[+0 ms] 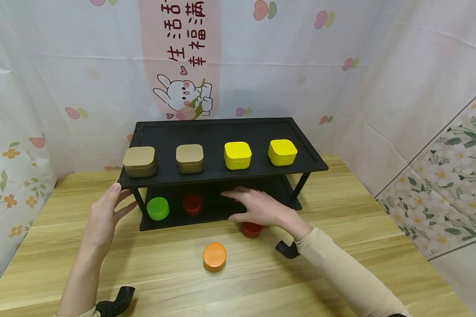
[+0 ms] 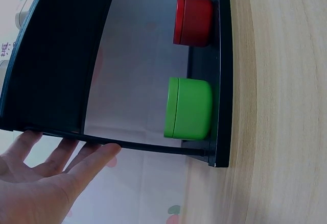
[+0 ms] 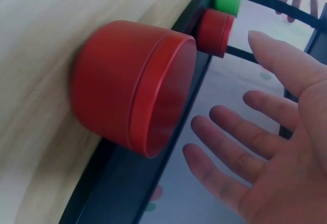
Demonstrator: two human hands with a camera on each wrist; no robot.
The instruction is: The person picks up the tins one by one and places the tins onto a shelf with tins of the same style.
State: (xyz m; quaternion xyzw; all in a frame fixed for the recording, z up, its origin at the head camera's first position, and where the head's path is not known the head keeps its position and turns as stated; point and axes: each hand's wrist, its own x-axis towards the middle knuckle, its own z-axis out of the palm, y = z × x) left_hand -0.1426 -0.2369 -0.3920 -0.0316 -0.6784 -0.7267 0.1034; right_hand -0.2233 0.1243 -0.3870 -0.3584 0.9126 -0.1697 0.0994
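Observation:
My left hand (image 1: 102, 215) touches the left end of a black two-tier rack (image 1: 214, 130), its fingers extended along the edge of the upper tier in the left wrist view. Nearby on the lower tier stand a green round tin (image 1: 158, 208) and a red round tin (image 2: 196, 21). With fingers spread and nothing in its grasp, my right hand (image 1: 258, 206) hovers at the front of the rack's lower level. Just below it, a second red tin (image 3: 115, 83) stands on the table by the rack's front edge, partly hidden by the hand in the head view.
Two khaki square tins (image 1: 189, 158) and two yellow square tins (image 1: 238, 156) stand along the upper tier. An orange round tin (image 1: 214, 256) sits on the wooden table (image 1: 174, 281) in front. A patterned curtain (image 1: 103, 88) hangs behind the rack.

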